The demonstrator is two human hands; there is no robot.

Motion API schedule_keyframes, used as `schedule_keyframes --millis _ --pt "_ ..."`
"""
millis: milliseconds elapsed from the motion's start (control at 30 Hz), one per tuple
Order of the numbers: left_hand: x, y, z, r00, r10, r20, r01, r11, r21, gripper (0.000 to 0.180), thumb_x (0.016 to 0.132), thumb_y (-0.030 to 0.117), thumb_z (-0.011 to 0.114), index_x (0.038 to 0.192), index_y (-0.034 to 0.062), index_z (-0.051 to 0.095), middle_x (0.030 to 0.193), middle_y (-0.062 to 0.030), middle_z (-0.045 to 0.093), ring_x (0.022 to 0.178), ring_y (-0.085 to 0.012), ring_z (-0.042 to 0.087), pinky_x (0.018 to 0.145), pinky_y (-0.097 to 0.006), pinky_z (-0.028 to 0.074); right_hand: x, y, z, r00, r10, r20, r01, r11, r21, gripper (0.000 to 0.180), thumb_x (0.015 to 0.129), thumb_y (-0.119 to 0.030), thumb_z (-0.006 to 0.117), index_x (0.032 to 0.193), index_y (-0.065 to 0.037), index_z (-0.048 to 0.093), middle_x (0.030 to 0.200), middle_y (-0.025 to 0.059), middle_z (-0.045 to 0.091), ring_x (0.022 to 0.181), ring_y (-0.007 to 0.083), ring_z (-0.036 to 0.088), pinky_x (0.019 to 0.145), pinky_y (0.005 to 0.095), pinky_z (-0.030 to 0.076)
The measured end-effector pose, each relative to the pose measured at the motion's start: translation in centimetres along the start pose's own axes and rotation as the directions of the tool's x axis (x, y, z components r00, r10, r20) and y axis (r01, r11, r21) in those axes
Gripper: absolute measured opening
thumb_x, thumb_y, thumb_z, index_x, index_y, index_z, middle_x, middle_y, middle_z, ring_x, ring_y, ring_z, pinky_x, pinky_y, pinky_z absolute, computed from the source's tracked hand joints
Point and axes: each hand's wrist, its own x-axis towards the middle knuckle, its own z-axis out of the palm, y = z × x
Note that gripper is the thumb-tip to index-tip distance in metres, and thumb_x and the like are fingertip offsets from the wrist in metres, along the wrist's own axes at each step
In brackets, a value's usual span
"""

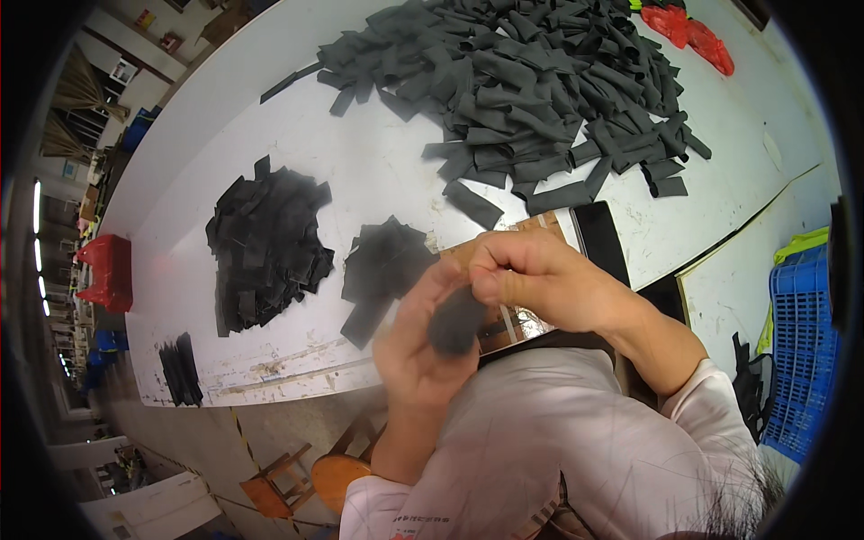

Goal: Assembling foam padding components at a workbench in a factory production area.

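Note:
Close to my body I hold a small dark grey fabric piece (456, 322), slightly blurred and bunched. My left hand (416, 337) is curled round it from the left. The fingertips of my right hand (540, 277) pinch its upper end, so part of the piece is hidden. Just beyond my left hand lies a small heap of black fabric pieces (382, 261). Farther left is a larger, flatter heap of black fabric pieces (265, 247). A big pile of dark grey fabric tubes (522, 90) covers the far part of the white table (360, 171).
A patterned brown box or board (495, 337) lies beneath my hands, beside a black block (601, 241). A neat black stack (181, 371) sits at the table's left corner. Red plastic bags (688, 38) lie far right. A blue crate (799, 346) stands right; wooden stools (342, 468) stand below left.

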Motion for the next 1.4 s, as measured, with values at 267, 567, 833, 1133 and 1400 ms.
schedule_keyframes --millis 267,567,833,1133,1400 --pt "0.9 -1.4 -9.0 0.901 -0.244 -0.357 0.049 0.878 -0.476 0.024 0.079 0.0 0.04 0.1 -0.0065 0.05 0.088 -0.0143 0.058 0.034 -0.0015 0.029 0.028 -0.014 0.021 0.0 7.1 -1.4 0.887 0.456 0.069 -0.446 0.809 0.384 0.022 0.082 -0.02 0.053 0.065 -0.007 0.05 0.066 -0.0046 0.047 0.054 0.0029 0.035 0.045 0.0181 0.026" --pt "0.7 -1.7 -4.8 0.858 0.5 0.117 -0.234 0.178 0.956 0.03 0.075 0.001 0.058 0.104 -0.0034 0.05 0.095 -0.0105 0.056 0.083 -0.0121 0.051 0.072 -0.022 0.041 0.5 7.8 -2.0 0.969 0.232 0.082 -0.241 0.961 0.135 0.015 0.082 -0.019 0.054 0.074 -0.007 0.052 0.063 -0.0041 0.044 0.054 0.0038 0.038 0.046 0.0176 0.032" --pt "0.0 -2.2 -3.9 0.801 0.586 0.121 -0.393 0.363 0.845 0.02 0.074 0.003 0.061 0.093 -0.0037 0.056 0.096 -0.0141 0.057 0.092 -0.0199 0.052 0.084 -0.031 0.039 -0.1 2.3 -0.6 0.921 -0.366 0.13 0.332 0.569 -0.752 0.016 0.072 -0.017 0.058 0.073 -0.002 0.053 0.071 0.0085 0.052 0.068 0.0226 0.053 0.056 0.0319 0.042" --pt "1.0 -3.1 -4.3 0.926 0.372 -0.07 -0.208 0.654 0.727 0.011 0.074 -0.001 0.057 0.084 -0.0042 0.054 0.096 -0.0141 0.055 0.091 -0.0204 0.053 0.082 -0.033 0.044 -1.1 7.3 -1.5 0.988 -0.123 0.087 0.142 0.563 -0.814 0.011 0.069 -0.014 0.055 0.073 -0.004 0.055 0.071 0.0124 0.055 0.066 0.0284 0.056 0.056 0.0369 0.044" --pt "2.1 -2.5 -4.0 0.975 0.222 -0.016 -0.023 0.172 0.985 0.012 0.065 -0.011 0.059 0.075 -0.0032 0.057 0.088 -0.0095 0.056 0.079 -0.0145 0.052 0.068 -0.025 0.041 -1.0 9.5 -1.5 0.986 -0.153 0.062 0.155 0.727 -0.669 0.013 0.07 -0.01 0.051 0.079 -0.001 0.055 0.075 0.0168 0.057 0.068 0.035 0.055 0.058 0.04 0.043"
